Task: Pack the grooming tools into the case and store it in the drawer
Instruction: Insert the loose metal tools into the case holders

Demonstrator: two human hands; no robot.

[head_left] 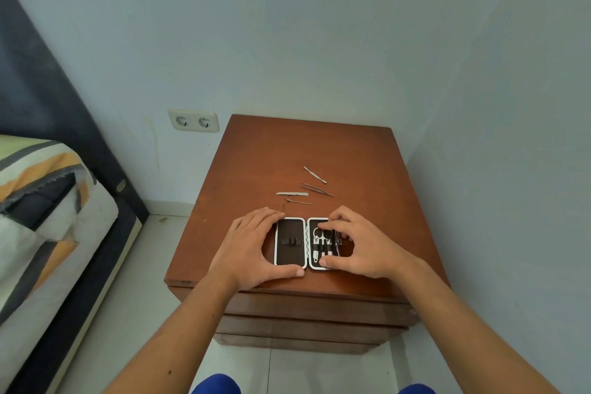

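A small grooming case (290,244) lies open flat near the front of the wooden nightstand (358,169). Its left half is dark with an empty strap; its right half holds scissors and other small tools. My left hand (252,246) cups the left half, thumb along its front edge. My right hand (358,243) grips the right half, fingers on its top rim and thumb on its lower end. Behind the case lie loose metal tools: a cuticle pusher (315,175), tweezers (317,189), a nail file (292,194) and a thin pick (299,201).
Drawer fronts (319,310) show shut below the nightstand top. A bed with a striped cover (48,217) stands at the left, a double wall socket (193,120) behind. Pale walls close in at the back and right. Tiled floor lies below.
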